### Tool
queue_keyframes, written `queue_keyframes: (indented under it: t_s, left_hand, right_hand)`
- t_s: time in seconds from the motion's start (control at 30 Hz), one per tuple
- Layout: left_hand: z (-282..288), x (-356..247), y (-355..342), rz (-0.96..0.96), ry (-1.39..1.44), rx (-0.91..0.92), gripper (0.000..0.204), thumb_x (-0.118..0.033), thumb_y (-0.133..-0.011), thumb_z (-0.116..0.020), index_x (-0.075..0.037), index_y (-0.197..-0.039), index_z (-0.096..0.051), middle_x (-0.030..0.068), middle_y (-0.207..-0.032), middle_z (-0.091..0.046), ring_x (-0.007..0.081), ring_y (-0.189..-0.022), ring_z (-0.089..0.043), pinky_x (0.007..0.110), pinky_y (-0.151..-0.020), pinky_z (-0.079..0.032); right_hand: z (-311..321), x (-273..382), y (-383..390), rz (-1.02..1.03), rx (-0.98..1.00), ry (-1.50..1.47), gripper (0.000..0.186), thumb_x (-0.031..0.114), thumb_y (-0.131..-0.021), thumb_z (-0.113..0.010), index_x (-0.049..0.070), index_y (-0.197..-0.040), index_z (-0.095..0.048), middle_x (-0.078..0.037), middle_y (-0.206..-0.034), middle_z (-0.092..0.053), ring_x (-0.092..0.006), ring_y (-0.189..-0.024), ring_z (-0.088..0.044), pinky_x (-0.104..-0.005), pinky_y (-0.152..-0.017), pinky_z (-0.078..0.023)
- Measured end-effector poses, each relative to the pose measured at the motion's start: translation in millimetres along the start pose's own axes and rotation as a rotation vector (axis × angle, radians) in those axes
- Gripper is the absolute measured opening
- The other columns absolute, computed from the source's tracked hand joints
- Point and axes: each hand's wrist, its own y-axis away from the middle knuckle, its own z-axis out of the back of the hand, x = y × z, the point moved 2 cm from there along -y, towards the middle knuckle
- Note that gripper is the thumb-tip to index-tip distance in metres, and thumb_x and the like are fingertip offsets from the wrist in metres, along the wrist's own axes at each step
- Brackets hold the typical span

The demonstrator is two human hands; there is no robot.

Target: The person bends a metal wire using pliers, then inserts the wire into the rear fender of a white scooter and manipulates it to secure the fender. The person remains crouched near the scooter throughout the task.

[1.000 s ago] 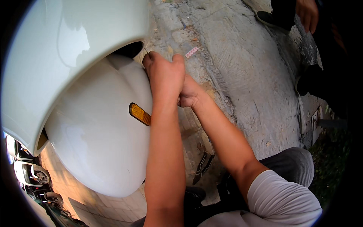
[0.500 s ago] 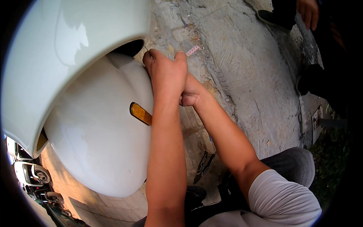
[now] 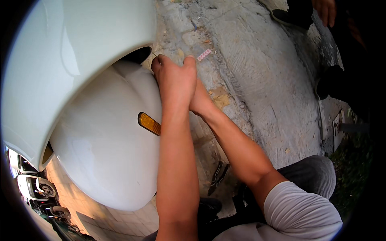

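A white, rounded fender [image 3: 108, 152] with an amber reflector [image 3: 148, 123] fills the left, partly under a larger glossy white body panel [image 3: 48, 76]. My left hand [image 3: 175, 78] is at the fender's far right edge, back up, fingers curled in and thumb raised. A thin, wire-like strand [image 3: 154, 54] runs from near the dark opening [image 3: 139, 55] to its fingertips; what the fingers enclose is hidden. Behind and below it is my right hand [image 3: 200, 97]. Only its wrist side shows, and its fingers are out of sight.
Rough concrete [image 3: 261, 80] lies to the right, with a pink-and-white strip [image 3: 204, 55] on it. At the upper right stands another person in dark clothes, a hand [image 3: 325, 11] and a shoe [image 3: 289, 19] visible. Parked two-wheelers [image 3: 38, 188] are at the lower left.
My right hand has moved forward and up behind the left; its curled fingers, seen earlier, are now hidden. My left hand stays curled by the fender edge. The view has shifted slightly.
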Motion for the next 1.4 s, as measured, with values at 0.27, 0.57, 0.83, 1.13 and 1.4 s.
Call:
queue_keyframes:
  t_s: [0.27, 0.57, 0.83, 1.13, 1.4]
  left_hand:
    - [0.0, -4.5, 0.0, 0.021, -0.008, 0.021, 0.073, -0.034, -0.082, -0.065, 0.02, -0.127, -0.042, 0.0356, -0.138, -0.038, 0.0424, -0.128, -0.041, 0.039, -0.106, -0.035]
    - [-0.7, 0.6, -2.0, 0.03, 0.054, 0.046, 0.071, -0.033, -0.082, -0.065, 0.019, -0.124, -0.043, 0.0354, -0.137, -0.039, 0.0414, -0.127, -0.043, 0.04, -0.104, -0.036]
    - [-0.4, -4.0, 0.5, 0.066, 0.056, 0.058, 0.07, -0.032, -0.083, -0.065, 0.019, -0.126, -0.042, 0.0346, -0.135, -0.041, 0.0406, -0.127, -0.043, 0.04, -0.104, -0.037]
    - [-8.3, 14.8, -10.2, -0.056, 0.013, -0.014, 0.055, -0.023, -0.091, -0.05, 0.016, -0.13, -0.041, 0.0331, -0.137, -0.039, 0.0418, -0.126, -0.04, 0.042, -0.107, -0.032]
    - [-1.6, 24.7, -21.6, 0.052, 0.145, 0.044, 0.052, -0.017, -0.092, -0.04, 0.015, -0.133, -0.04, 0.0344, -0.14, -0.038, 0.0429, -0.132, -0.037, 0.042, -0.112, -0.028]
  right_hand:
    - [6.8, -17.4, -13.8, -0.373, 0.209, -0.741, 0.015, 0.016, -0.088, -0.058, 0.003, -0.087, -0.065, -0.007, -0.072, -0.065, -0.0206, -0.049, -0.056, -0.0355, -0.043, -0.041]
    - [-3.9, 5.8, 8.9, 0.207, -0.14, 0.308, 0.017, 0.017, -0.084, -0.062, 0.0, -0.081, -0.064, -0.017, -0.078, -0.068, -0.0308, -0.064, -0.065, -0.0461, -0.06, -0.048]
    - [12.5, 3.3, -4.1, -0.715, 0.317, -0.964, 0.017, 0.013, -0.095, -0.048, 0.014, -0.079, -0.053, 0.003, -0.057, -0.043, -0.0052, -0.039, -0.029, -0.0212, -0.035, -0.019]
    - [8.4, 23.8, 8.0, -0.329, 0.178, -0.376, 0.017, 0.008, -0.095, -0.048, -0.001, -0.1, -0.062, 0.0, -0.065, -0.053, -0.0091, -0.046, -0.044, -0.0251, -0.038, -0.032]
    - [1.0, 12.0, 21.5, -0.189, 0.044, -0.458, 0.025, 0.007, -0.098, -0.051, -0.001, -0.117, -0.064, -0.004, -0.093, -0.066, -0.0087, -0.076, -0.057, -0.0239, -0.067, -0.047]
